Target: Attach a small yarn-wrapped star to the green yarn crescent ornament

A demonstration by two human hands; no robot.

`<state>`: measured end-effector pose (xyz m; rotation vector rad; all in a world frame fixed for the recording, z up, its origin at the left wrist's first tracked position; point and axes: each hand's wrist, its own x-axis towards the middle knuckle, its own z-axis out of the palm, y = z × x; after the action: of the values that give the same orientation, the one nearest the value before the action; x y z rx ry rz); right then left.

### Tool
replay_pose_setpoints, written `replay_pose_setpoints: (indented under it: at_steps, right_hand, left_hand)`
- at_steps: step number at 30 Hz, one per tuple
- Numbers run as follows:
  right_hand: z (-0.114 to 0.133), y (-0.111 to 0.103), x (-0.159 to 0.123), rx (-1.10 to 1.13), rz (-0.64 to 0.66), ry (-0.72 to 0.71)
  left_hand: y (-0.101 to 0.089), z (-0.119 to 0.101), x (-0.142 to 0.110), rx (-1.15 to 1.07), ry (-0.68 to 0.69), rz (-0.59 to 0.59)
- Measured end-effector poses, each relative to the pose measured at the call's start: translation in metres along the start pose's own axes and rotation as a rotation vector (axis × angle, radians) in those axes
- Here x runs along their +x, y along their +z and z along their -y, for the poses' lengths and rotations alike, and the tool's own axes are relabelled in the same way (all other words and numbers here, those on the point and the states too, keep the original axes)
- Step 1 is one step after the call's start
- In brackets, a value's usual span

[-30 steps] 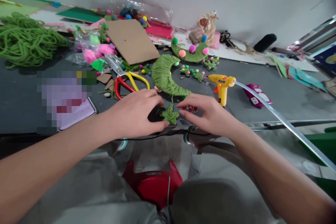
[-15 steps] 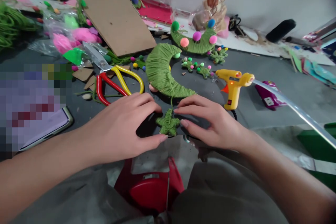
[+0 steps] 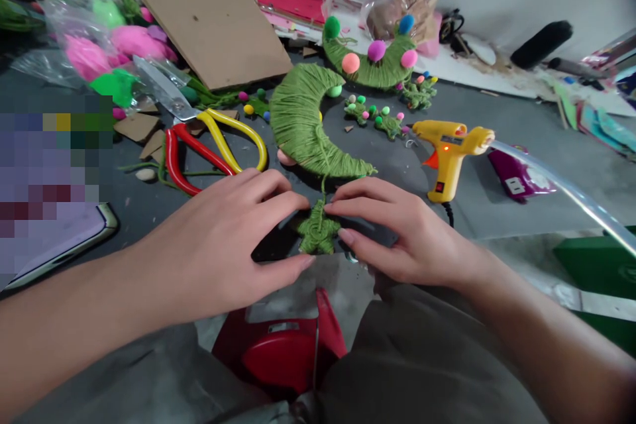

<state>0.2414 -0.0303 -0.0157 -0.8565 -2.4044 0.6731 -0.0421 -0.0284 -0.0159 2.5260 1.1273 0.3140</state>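
A small green yarn-wrapped star (image 3: 318,232) lies at the table's near edge, a strand of yarn running from its top point to a green yarn-wrapped crescent (image 3: 303,119). My left hand (image 3: 218,232) is at the star's left side, index finger by its upper left and thumb by its lower left, with a wide gap between them. From the right, my right hand (image 3: 397,228) has its fingertips by the star's top point and its thumb by the right point. Both hands are open around the star. Pompoms show at the crescent's edges, partly hidden beneath it.
Scissors (image 3: 213,152) with red and yellow handles lie left, near a phone (image 3: 59,238) and cardboard (image 3: 213,20). A yellow glue gun (image 3: 447,152) stands right, its light on. Behind are a pompom-trimmed crescent (image 3: 368,69) and small decorated stars (image 3: 390,122). A red stool (image 3: 278,351) is below.
The view has shifted slightly, so objects on the left appear farther left and higher. Both hands keep nearly the same pose around the star.
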Motion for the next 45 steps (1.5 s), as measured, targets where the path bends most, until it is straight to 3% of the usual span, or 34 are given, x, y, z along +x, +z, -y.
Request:
replay_pose_setpoints:
  at_steps: [45]
  right_hand:
    - [0.0041,0.0,0.0067,0.066,0.035,0.068]
  left_hand:
    - [-0.002,-0.0004,0.0016,-0.034,-0.006,0.023]
